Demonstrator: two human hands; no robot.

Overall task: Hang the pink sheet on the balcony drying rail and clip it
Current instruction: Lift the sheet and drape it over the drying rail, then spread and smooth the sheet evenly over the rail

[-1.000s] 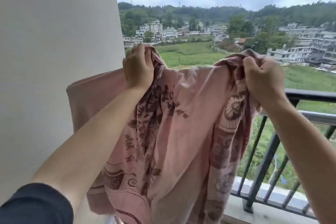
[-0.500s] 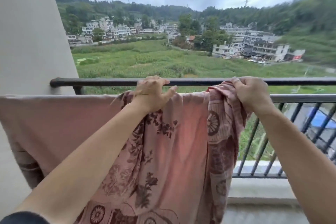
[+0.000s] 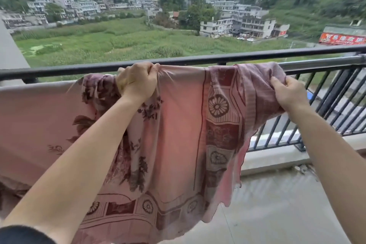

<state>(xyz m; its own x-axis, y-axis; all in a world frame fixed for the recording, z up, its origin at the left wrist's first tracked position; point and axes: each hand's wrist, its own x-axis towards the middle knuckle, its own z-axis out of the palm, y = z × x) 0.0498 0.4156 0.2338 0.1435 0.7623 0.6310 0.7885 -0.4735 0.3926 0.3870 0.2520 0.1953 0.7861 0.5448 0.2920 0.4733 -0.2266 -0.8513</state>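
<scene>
My two bare forearms reach forward from the bottom of the view, a dark sleeve (image 3: 21,234) at my left elbow. My left hand (image 3: 137,82) is closed in a fist around a bunched fold of the pink sheet (image 3: 178,125) at its top edge, knuckles up, the cloth puckering out from between my fingers. My right hand (image 3: 290,95) sits further along to the right, fingers curled over and thumb pressed on top, pinching the gathered right end of the same sheet. Between my hands the top edge runs nearly straight, and the cloth falls down in front of me in soft folds.

The sheet is pale pink with dark maroon printing: leafy flower sprays under and beside my left arm, and a border band of round daisy-like medallions and rectangular panels running down the right side and along the bottom hem. Its lower right edge is wavy. To the left it stretches flat past the edge of the view.

The top edge lies over the grey drying rail (image 3: 320,64), which shows bare only to the right of my right hand. Just behind it runs the dark balcony railing (image 3: 198,59) with its upright bars. Below is the concrete balcony floor (image 3: 277,204). Beyond lie a green field (image 3: 118,41), white buildings (image 3: 253,24) and wooded hills.
</scene>
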